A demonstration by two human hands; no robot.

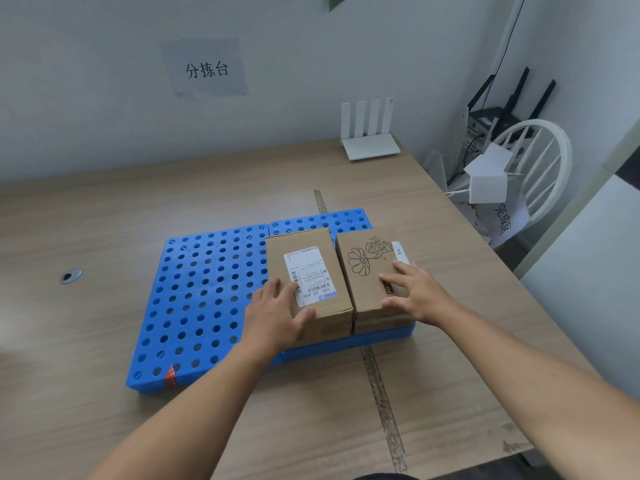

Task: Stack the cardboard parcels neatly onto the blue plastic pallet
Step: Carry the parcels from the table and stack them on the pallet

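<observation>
Two cardboard parcels sit side by side on the blue plastic pallet [207,289], filling its near right part, their long sides touching and their near ends close to the pallet's near edge. The labelled parcel [277,258] is the left one of the pair and carries a white shipping label [310,273] with barcodes on its top. The flower parcel [367,292], the right one, has a line drawing of a flower and a bee printed on its top and lies along the pallet's right edge.

The left hand [277,313] rests on the near left corner of the labelled parcel, fingers spread and laid flat over the top, thumb lying along the near edge, nothing clasped. The right hand [419,296] lies on the near right part of the flower parcel, fingers straight and apart on the top, thumb at the near edge, likewise pressing rather than clasping.

The rest of the pallet, left of and behind the parcels, shows its rows of round holes. A small red tag [170,375] sits on the pallet's near edge, towards its left corner. The pallet lies on a wood-grain surface [104,220]. A strip of tape [381,393] runs across the surface, passing under the pallet's right part. Left of the pallet is a round cable hole [71,276]. Behind and to the right of the pallet stands a white router [369,136] against the wall. On the wall behind the pallet hangs a paper sign [206,69]. Well to the right of the pallet, off the surface, is a white chair [540,161].
</observation>
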